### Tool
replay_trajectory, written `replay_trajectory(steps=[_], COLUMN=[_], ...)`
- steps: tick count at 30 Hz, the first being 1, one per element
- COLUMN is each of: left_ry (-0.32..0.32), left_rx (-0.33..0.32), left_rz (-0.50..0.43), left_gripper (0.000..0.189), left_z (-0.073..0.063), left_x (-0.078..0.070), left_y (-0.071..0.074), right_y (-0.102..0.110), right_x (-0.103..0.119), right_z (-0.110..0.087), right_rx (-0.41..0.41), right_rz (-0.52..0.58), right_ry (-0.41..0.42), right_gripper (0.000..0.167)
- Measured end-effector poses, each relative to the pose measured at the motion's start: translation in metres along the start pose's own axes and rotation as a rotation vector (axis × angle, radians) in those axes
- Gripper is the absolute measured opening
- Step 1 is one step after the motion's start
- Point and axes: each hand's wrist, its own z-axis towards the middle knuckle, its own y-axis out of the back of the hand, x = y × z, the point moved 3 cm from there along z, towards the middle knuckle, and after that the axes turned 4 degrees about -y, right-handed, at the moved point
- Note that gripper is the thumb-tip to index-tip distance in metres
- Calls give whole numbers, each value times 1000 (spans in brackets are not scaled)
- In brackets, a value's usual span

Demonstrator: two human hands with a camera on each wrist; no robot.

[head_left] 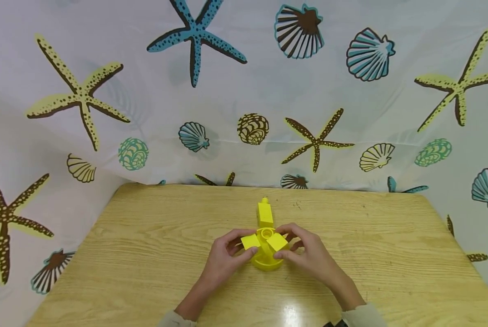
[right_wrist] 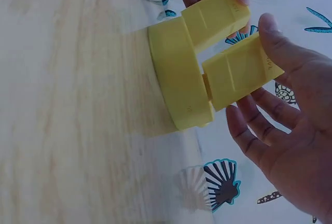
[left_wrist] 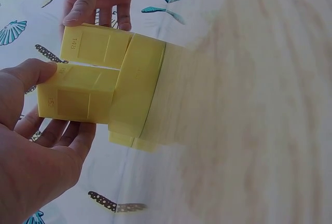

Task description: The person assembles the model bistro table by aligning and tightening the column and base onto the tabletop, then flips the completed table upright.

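On the wooden table sits a round yellow base (head_left: 267,265) with a raised ring in its middle. Two yellow rectangular blocks stand up from it side by side, with a narrow gap between them. My left hand (head_left: 224,256) pinches the left block (left_wrist: 78,94) near its top, thumb on one side and fingers on the other. The right block (right_wrist: 241,71) is held the same way by my right hand (head_left: 311,254); its lower end meets the base in the right wrist view. Embossed marks show on the blocks' sides.
Just behind the base is another yellow block (head_left: 265,213) with a small round knob at its far end. The wooden table (head_left: 158,245) spreads out on both sides. A white cloth (head_left: 236,100) printed with starfish and shells hangs along the table's back and sides.
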Motion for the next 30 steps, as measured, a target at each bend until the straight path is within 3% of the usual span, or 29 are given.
replay_trajectory(steps=[19, 25, 30], left_ry=[-2, 2, 0], left_rx=[3, 1, 1], left_rz=[-9, -11, 1], left_gripper=[38, 38, 38], left_z=[-2, -2, -1], left_x=[-1, -2, -2], left_y=[0, 0, 0], right_y=[5, 5, 1], right_x=[-1, -5, -7], right_z=[-4, -3, -1], right_rx=[54, -20, -66], right_rz=[132, 116, 27], right_ry=[25, 20, 35], right_gripper=[40, 40, 49])
